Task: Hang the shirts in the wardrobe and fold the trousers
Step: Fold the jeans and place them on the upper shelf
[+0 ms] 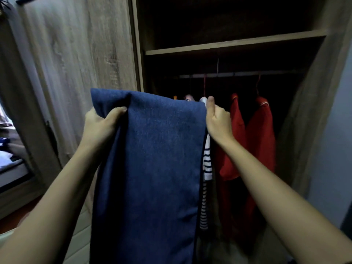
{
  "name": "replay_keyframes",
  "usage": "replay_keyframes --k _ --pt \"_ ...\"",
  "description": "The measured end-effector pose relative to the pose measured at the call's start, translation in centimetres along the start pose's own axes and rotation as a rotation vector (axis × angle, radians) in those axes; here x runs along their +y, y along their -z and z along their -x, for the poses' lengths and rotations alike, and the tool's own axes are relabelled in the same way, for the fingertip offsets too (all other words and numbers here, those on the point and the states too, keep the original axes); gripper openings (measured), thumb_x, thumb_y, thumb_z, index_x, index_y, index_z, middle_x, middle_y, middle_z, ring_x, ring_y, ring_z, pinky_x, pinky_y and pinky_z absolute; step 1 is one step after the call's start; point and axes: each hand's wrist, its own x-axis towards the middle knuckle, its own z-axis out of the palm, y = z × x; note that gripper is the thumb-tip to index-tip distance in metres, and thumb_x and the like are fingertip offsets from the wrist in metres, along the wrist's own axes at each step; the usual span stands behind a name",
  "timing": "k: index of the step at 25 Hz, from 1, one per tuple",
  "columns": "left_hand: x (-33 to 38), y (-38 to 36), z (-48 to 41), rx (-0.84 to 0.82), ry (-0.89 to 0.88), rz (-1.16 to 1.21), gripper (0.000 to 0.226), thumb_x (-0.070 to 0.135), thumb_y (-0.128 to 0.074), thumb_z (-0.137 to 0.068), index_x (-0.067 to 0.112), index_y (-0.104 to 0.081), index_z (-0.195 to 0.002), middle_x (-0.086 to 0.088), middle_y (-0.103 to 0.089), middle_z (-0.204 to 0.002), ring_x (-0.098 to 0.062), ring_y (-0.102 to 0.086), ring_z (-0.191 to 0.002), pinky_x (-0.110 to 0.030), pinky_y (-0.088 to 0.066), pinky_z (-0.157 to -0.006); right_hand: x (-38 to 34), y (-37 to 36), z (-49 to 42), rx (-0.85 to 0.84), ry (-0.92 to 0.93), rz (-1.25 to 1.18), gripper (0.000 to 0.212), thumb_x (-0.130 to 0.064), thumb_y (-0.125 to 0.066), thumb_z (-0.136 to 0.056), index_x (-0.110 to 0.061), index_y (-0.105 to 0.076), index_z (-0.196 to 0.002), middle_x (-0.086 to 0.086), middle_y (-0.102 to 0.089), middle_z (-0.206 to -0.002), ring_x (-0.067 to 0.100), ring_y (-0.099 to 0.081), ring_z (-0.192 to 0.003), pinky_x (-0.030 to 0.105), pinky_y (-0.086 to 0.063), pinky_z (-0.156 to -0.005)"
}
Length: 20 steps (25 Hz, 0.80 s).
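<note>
Head: vert. trousers (pixel 148 168), length up-down

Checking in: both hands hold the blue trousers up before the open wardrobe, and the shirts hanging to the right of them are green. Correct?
Wrong colour: the head view shows red shirts, not green, hanging from the rail. The rest stands: the left hand and right hand grip the blue trousers up before the open wardrobe.

Wardrobe rail (pixel 240 74) holds red shirts (pixel 263 130)
</note>
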Motion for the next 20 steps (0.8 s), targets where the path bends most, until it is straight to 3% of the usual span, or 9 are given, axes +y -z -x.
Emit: replay_keyframes --k 3,7,9,11,13,14,17,20 --pt "0.1 0.5 -0.5 -0.003 -0.001 0.033 0.022 0.018 -0.065 -0.084 0.015 -0.061 -0.106 0.008 -0.067 -0.090 0.005 -0.063 -0.078 -0.011 -0.049 -0.067 2.1 -0.6 2.8 -0.004 -0.039 -0.120 0.042 -0.056 -0.041 -0.090 -0.015 -0.051 -0.093 -0.003 -0.058 -0.074 0.005 -0.056 -0.067 0.010 -0.034 -0.056" --pt "0.7 0.9 -0.6 -0.041 0.040 0.140 0.014 0.017 -0.065 -0.085 0.014 -0.062 -0.099 0.004 -0.068 -0.087 0.002 -0.066 -0.076 -0.016 -0.050 -0.066 1.8 -3.1 4.4 -0.211 -0.140 -0.164 0.041 -0.052 -0.047 -0.089 -0.012 -0.048 -0.095 -0.003 -0.055 -0.077 0.015 -0.053 -0.076 0.028 -0.040 -0.072" --pt "1.0 1.2 -0.4 -0.136 0.064 0.191 0.016 0.026 -0.068 -0.081 0.019 -0.063 -0.095 0.003 -0.071 -0.085 -0.005 -0.068 -0.082 -0.020 -0.051 -0.068 0.6 -3.8 4.2 -0.168 -0.152 -0.252 0.041 -0.043 -0.048 -0.092 -0.005 -0.049 -0.107 -0.003 -0.055 -0.091 0.015 -0.052 -0.087 0.029 -0.042 -0.080" --pt "1.3 2.5 -0.8 -0.265 0.060 0.175 0.034 0.039 -0.071 -0.070 0.019 -0.065 -0.097 0.003 -0.074 -0.088 -0.009 -0.069 -0.087 -0.021 -0.053 -0.069 -0.3 -4.1 4.0 -0.058 -0.057 -0.247 0.034 -0.032 -0.048 -0.095 -0.002 -0.050 -0.110 0.001 -0.059 -0.088 0.019 -0.054 -0.084 0.028 -0.040 -0.075" --pt "1.6 3.8 -1.6 -0.341 0.029 0.059 0.047 0.041 -0.071 -0.068 0.014 -0.065 -0.106 -0.001 -0.073 -0.095 -0.012 -0.068 -0.092 -0.019 -0.054 -0.069 -1.0 -3.7 3.2 0.019 -0.018 -0.245 0.037 -0.028 -0.047 -0.096 -0.005 -0.048 -0.125 0.001 -0.056 -0.086 0.016 -0.054 -0.079 0.028 -0.040 -0.075" --pt "1.7 4.2 -1.8 -0.331 0.009 -0.001 0.048 0.037 -0.070 -0.073 0.009 -0.062 -0.112 -0.004 -0.071 -0.098 -0.013 -0.068 -0.094 -0.018 -0.054 -0.069 -1.2 -3.2 2.6 0.041 -0.012 -0.250 0.035 -0.028 -0.046 -0.096 -0.008 -0.048 -0.125 -0.001 -0.054 -0.084 0.013 -0.051 -0.074 0.031 -0.042 -0.074" --pt "1.2 4.3 -2.0 -0.215 -0.035 0.015 0.042 0.021 -0.062 -0.087 0.001 -0.053 -0.122 -0.006 -0.066 -0.105 -0.011 -0.066 -0.092 -0.020 -0.055 -0.075 -1.9 -2.5 1.4 0.095 0.007 -0.279 0.020 -0.029 -0.044 -0.097 -0.010 -0.046 -0.089 -0.002 -0.051 -0.064 0.011 -0.045 -0.055 0.035 -0.037 -0.060" --pt "1.2 3.8 -1.5 -0.101 -0.034 0.111 0.037 0.024 -0.063 -0.088 0.005 -0.054 -0.118 -0.006 -0.067 -0.104 -0.014 -0.066 -0.096 -0.026 -0.054 -0.082 -1.4 -3.2 2.6 0.047 0.028 -0.223 0.025 -0.027 -0.045 -0.097 -0.005 -0.050 -0.088 0.012 -0.059 -0.079 0.017 -0.051 -0.063 0.035 -0.044 -0.068"
